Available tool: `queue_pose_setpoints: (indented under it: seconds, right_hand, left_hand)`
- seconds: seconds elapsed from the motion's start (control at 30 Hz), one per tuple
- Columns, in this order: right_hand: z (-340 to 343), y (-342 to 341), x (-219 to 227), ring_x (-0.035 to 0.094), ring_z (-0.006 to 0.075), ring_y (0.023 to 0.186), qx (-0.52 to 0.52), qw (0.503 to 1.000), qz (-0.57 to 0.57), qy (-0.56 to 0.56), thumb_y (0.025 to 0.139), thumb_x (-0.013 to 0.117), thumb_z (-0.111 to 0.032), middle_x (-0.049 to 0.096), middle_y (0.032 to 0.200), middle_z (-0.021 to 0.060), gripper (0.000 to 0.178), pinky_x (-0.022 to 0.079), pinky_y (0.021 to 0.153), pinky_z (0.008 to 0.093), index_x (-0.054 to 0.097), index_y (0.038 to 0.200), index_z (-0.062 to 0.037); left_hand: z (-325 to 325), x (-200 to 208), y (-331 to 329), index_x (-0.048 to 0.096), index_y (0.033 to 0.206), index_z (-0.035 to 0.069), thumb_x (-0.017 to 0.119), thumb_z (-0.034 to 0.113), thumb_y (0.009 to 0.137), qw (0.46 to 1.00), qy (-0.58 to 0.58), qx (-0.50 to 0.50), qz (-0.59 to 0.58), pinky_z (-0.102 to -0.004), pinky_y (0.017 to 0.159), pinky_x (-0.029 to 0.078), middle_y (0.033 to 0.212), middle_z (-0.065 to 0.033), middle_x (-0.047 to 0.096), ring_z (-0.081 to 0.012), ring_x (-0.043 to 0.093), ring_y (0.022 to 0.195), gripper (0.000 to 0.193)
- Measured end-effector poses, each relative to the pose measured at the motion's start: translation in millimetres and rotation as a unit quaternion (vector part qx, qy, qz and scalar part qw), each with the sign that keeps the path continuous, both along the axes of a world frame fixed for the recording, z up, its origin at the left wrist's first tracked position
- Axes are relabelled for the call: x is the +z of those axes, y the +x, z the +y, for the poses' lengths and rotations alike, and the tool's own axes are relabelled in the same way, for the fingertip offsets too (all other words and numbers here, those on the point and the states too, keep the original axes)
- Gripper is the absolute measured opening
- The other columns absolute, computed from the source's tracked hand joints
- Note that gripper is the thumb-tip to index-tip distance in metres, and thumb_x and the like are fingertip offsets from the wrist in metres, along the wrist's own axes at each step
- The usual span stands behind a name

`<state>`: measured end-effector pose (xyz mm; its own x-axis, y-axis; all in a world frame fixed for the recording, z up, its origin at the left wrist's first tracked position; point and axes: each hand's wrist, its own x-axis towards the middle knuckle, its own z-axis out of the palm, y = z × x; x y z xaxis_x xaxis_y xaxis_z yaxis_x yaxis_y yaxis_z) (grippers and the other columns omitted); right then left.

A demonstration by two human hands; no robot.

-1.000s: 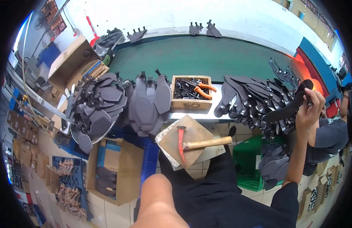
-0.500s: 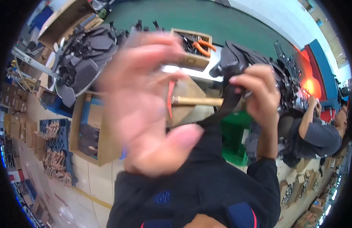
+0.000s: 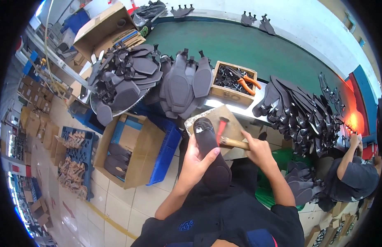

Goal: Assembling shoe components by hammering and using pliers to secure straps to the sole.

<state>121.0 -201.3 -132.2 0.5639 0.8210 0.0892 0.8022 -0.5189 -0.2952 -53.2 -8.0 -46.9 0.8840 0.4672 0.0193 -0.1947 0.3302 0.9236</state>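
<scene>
My left hand (image 3: 196, 160) is closed around a dark shoe sole (image 3: 213, 160), its thumb pressed across the middle. The upper end of the sole, with a shiny black part and a pale spot, overlaps a worn square block (image 3: 233, 115). On the right, my right hand (image 3: 260, 153) grips the wooden handle of a hammer (image 3: 235, 143). The red hammer head lies over the block, just right of the sole. Part of the block is hidden by the sole and hammer.
Ahead stands a wooden box (image 3: 234, 91) of small black parts with orange-handled pliers (image 3: 245, 84). Dark soles are heaped in a basket (image 3: 117, 110) on the left and piled (image 3: 300, 111) on the right. A cardboard box (image 3: 135, 164) is at left; a co-worker (image 3: 351, 175) sits right.
My left hand has come down from close to the camera and now holds the sole. My right hand has let go of the dark piece and taken hold of the hammer handle.
</scene>
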Motion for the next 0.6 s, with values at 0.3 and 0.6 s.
queue_pose_setpoints:
  seconds: [0.3, 0.6]
  right_hand:
    - [-94.3, -29.4, -53.9, 0.056, 0.012, 0.048, -0.195, 0.9, 0.236, 0.312, 0.082, 0.065, -0.005, 0.056, 0.056, 0.0034, 0.009, 0.043, 0.047, 0.0304, 0.071, 0.089, -0.003]
    - [-124.5, -98.4, -77.5, 0.041, 0.0051, 0.039, -0.363, 0.68, 0.439, 0.462, 0.093, 0.063, -0.008, 0.046, 0.055, -0.0032, 0.012, 0.031, 0.037, 0.0228, 0.065, 0.098, 0.0031]
  left_hand:
    - [21.7, -66.5, 75.0, 0.024, 0.155, 0.001, 0.075, 0.016, 0.085, 0.733, 0.612, 0.241, 0.17, -0.0442, 0.113, 0.029, 0.148, -0.0272, 0.033, -0.039, 0.033, 0.138, 0.088]
    - [75.7, -23.5, 202.7, 0.067, 0.109, 0.004, 0.065, 0.009, 0.09, 0.702, 0.701, 0.122, 0.011, -0.0413, 0.082, 0.053, 0.099, -0.0149, 0.066, -0.0343, 0.066, 0.089, 0.02]
